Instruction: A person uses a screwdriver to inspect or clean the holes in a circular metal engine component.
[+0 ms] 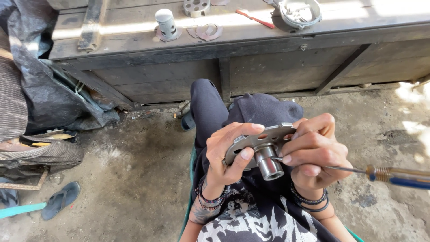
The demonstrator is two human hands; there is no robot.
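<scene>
My left hand (226, 152) grips a round grey metal plate (264, 139) with several holes and a short steel cylinder hub (270, 163) sticking out toward me. The thumb presses on the plate beside the hub. My right hand (316, 150) holds a screwdriver (385, 175) with a blue and amber handle pointing right; its thin shaft runs through the fingers and its tip rests against the hub's base. The right fingers also touch the plate's right edge. Both hands hover above my lap, over dark trousers.
A dark wooden bench (233, 49) stands ahead with a similar hub part (166, 24), flat metal rings (206, 31), a red tool (255, 19) and a round metal bowl (299, 11) on top. Black plastic sheeting (49, 89) lies left; a sandal (60, 199) rests on the dirt floor.
</scene>
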